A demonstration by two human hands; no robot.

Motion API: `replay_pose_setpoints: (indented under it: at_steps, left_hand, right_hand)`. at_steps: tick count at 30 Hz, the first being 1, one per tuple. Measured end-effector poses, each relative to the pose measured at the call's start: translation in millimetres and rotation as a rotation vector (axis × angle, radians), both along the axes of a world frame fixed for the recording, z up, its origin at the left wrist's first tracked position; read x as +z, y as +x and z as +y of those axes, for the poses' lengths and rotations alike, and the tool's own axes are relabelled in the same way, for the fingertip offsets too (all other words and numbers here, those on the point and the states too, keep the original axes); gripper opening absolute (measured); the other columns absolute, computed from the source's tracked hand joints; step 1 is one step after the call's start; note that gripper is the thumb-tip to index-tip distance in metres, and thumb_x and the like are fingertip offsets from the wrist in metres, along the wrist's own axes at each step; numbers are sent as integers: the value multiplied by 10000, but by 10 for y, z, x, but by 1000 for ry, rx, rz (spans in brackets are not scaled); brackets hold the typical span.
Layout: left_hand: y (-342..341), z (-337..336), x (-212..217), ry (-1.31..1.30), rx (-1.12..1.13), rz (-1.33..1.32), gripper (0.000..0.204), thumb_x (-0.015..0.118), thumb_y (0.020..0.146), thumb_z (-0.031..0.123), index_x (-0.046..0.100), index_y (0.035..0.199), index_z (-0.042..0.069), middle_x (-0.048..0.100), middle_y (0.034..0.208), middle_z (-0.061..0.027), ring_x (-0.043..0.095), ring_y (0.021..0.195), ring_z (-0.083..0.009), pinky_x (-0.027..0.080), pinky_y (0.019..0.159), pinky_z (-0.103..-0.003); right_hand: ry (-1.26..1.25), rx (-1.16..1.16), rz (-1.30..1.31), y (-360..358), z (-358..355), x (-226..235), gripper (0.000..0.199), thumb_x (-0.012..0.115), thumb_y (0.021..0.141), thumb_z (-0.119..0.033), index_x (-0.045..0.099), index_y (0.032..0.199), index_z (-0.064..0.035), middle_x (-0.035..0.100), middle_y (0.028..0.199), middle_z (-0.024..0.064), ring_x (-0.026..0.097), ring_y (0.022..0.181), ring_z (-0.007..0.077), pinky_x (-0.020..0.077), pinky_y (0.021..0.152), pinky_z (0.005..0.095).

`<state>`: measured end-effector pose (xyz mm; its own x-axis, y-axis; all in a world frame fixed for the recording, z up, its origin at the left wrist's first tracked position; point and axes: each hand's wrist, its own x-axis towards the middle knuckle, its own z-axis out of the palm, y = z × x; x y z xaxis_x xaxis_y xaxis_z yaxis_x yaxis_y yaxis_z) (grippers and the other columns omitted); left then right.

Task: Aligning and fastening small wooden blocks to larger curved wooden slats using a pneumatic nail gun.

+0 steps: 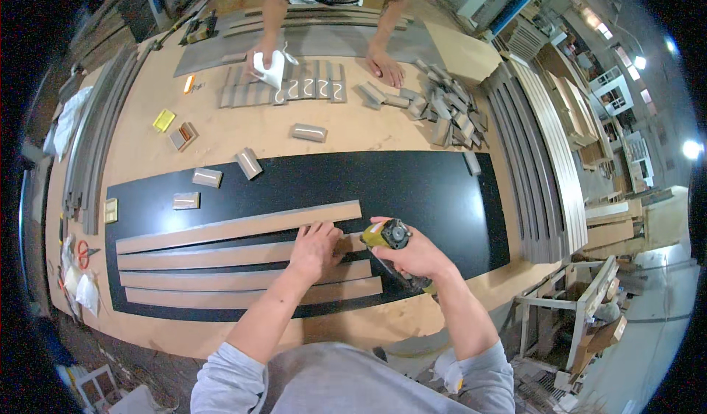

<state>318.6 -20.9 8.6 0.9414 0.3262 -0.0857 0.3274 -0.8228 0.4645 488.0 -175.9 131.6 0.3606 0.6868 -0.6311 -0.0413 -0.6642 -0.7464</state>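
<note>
My right hand [418,253] is closed round a yellow-green and black cordless power tool [387,234], whose front is at the right end of a long tan wooden strip [243,255]. My left hand [317,250] grips that same strip close to its right end, fingers curled over it. A similar strip [250,225] lies just beyond it, and two more strips [221,280] lie nearer me. All of them rest on a large black panel [434,193]. The tool's exact contact with the wood is hidden.
Small grey blocks [249,163] lie on and beyond the panel. Across the table, a person's hand squeezes a white bottle [269,69] over block rows [309,90]. A block pile [449,108] and stacked boards [523,171] stand right. Red scissors [83,253] lie left.
</note>
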Motion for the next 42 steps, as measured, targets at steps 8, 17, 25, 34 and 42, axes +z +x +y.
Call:
replay_pose_setpoints:
  at_steps: [8, 17, 25, 34, 42]
  left_hand:
    - [34, -11, 43, 49, 2, 50, 419, 812, 815, 295, 646, 1166, 135, 591, 1203, -67, 536, 1259, -259, 407, 1066, -460]
    - [28, -4, -151, 109, 0, -14, 430, 826, 794, 282, 647, 1153, 126, 613, 1220, -77, 554, 1258, -273, 414, 1062, -479]
    - [-41, -42, -80, 114, 7, -54, 475, 816, 803, 309, 655, 1205, 114, 608, 1218, -84, 554, 1246, -274, 434, 1037, -470]
    - [-303, 114, -89, -123, 79, -124, 479, 823, 799, 261, 652, 1221, 113, 614, 1188, -76, 558, 1219, -304, 453, 999, -457]
    - [-317, 128, -75, -148, 85, -207, 430, 823, 791, 249, 669, 1171, 118, 626, 1148, -82, 562, 1202, -323, 454, 986, -471]
  right_hand:
    - [-70, 26, -44, -81, 47, 69, 679, 784, 894, -214, 493, 1507, -187, 648, 894, -28, 521, 588, 65, 481, 539, 260]
    - [-88, 36, -40, -214, -42, 147, 715, 795, 894, -245, 468, 1527, -194, 653, 885, -20, 539, 585, 68, 494, 548, 252]
    - [-39, 28, -15, -253, -23, 177, 773, 814, 874, -300, 446, 1546, -200, 648, 847, -12, 542, 586, 69, 491, 549, 252]
    - [-43, 164, 18, -374, 308, 41, 746, 801, 889, -314, 450, 1537, -199, 641, 850, -4, 559, 596, 80, 498, 555, 262]
    - [-119, 172, -13, -403, 450, 141, 719, 794, 897, -312, 457, 1524, -214, 619, 826, -14, 568, 596, 83, 499, 553, 264]
